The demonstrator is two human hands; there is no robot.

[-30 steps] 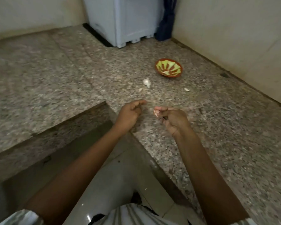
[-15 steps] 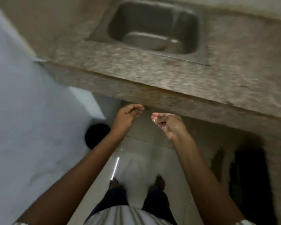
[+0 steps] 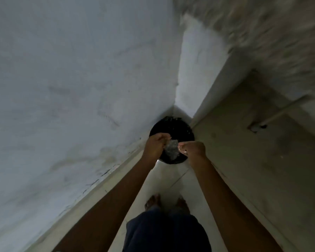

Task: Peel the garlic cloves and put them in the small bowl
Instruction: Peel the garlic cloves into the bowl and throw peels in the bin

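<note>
My two hands hang close together over a round black bin [image 3: 178, 130] that stands on the floor in the corner. My left hand [image 3: 157, 145] has its fingers curled, thumb near the forefinger, and I see nothing in them. My right hand [image 3: 194, 149] pinches a small pale garlic clove [image 3: 180, 148] at its fingertips. Something grey and shiny [image 3: 171, 150] lies inside the bin, between and below the hands. The small bowl and the other garlic are out of view.
A pale wall [image 3: 71, 88] fills the left side. The blurred granite counter edge [image 3: 271, 33] juts out at the upper right, with a tiled cabinet face [image 3: 262, 160] below it. My bare feet [image 3: 153, 200] stand on the narrow tiled floor.
I have turned left from the counter and sink to the corner. Both hands kept their pinched pose and now hang over the black bin; the bowl has left view.
</note>
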